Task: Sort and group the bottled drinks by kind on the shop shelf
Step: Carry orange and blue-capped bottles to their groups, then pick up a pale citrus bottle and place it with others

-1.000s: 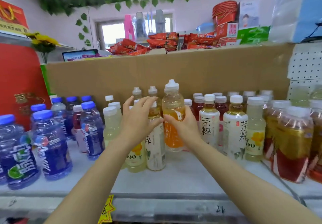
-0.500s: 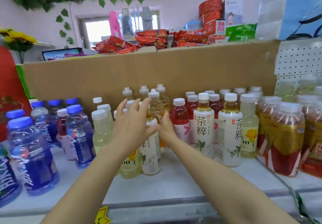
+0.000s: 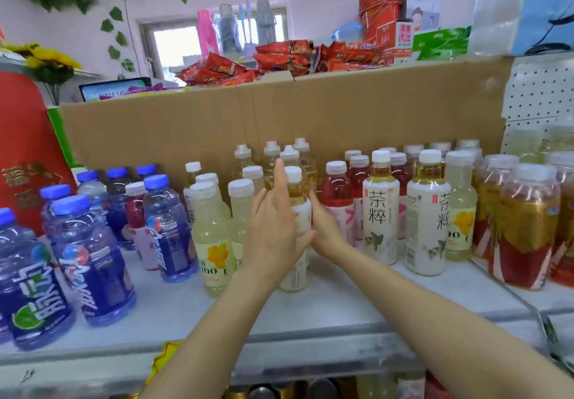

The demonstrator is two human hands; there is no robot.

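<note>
At shelf centre, both hands bracket one white-label tea bottle (image 3: pixel 297 212); left hand (image 3: pixel 275 227) lies flat against its left side, fingers (image 3: pixel 279 178) straight and together, pointing up past the cap, thumb touching the label low down; right hand (image 3: pixel 324 224) sits on the bottle's right side, its fingers hidden behind the bottle, so cannot tell if they curl round it (wrist and thumb edge only visible); bottle stands upright on the shelf (image 3: pixel 341 308), front row. Step in hand, by my reading: squaring this tea bottle into line or readying to shift it; two matching white-label tea bottles (image 3: pixel 381 212) stand to the right with red drinks (image 3: pixel 337 187) between, so next move likely calls for a firm wrap grip, lift clear of neighbours' caps, and set down beside its own kind; tight packing means a knock risk. Outward: pale yellow lemon bottles (image 3: pixel 212 234) just left of the hands; sport-cap orange-drink bottles (image 3: pixel 290 157) behind; blue-cap bottles (image 3: pixel 90 258) far left, one red drink mixed among them; amber-and-red bottles (image 3: pixel 525 227) far right. Containers: cardboard box (image 3: pixel 341 112) behind the row holds red snack packets (image 3: pixel 279 56); red buckets (image 3: pixel 380 7) stacked nested above, contents not visible.
</note>
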